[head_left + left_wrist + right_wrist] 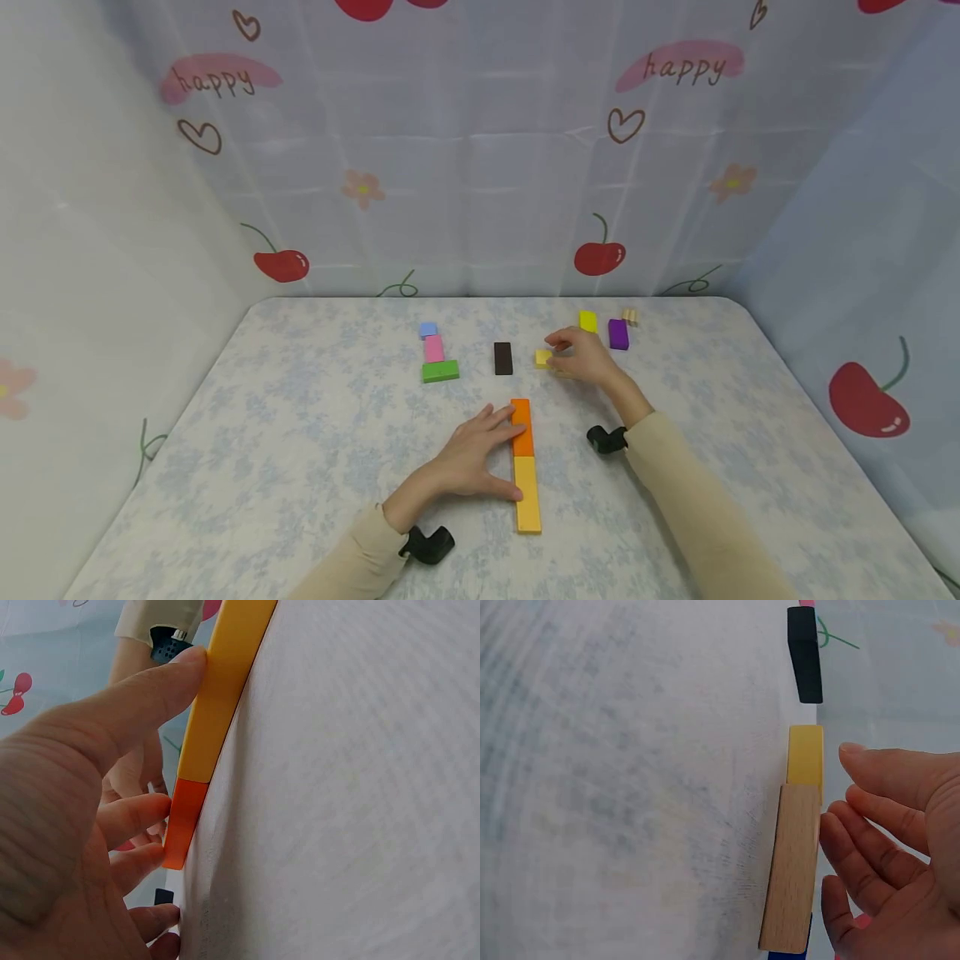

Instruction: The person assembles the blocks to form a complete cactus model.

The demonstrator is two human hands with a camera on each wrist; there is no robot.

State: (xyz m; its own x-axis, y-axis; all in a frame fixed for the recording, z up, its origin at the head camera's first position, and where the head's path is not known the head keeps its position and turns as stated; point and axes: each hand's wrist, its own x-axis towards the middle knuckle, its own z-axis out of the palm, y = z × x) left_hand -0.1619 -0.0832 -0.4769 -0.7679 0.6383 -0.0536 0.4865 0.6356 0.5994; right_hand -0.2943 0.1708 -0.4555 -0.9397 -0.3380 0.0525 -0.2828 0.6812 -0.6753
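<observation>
An orange block (522, 427) and a longer golden-yellow block (528, 496) lie end to end on the table. My left hand (471, 460) is beside them, fingers spread, with fingertips at the orange block and the thumb against the golden-yellow one. Farther off, my right hand (582, 357) hovers around a small pale-yellow block (543, 359), its fingers loosely bent. In the right wrist view the thumb stands apart from this block. A plain wooden block (791, 870) lies against it, fingertips right at its side; the right hand mostly hides that block in the head view.
A dark block (503, 358) lies left of the pale-yellow one. Green (441, 372), pink (434, 348) and light-blue (427, 331) blocks form a group farther left. Bright-yellow (588, 322) and purple (618, 334) blocks and small beige pieces (631, 317) lie at the back right.
</observation>
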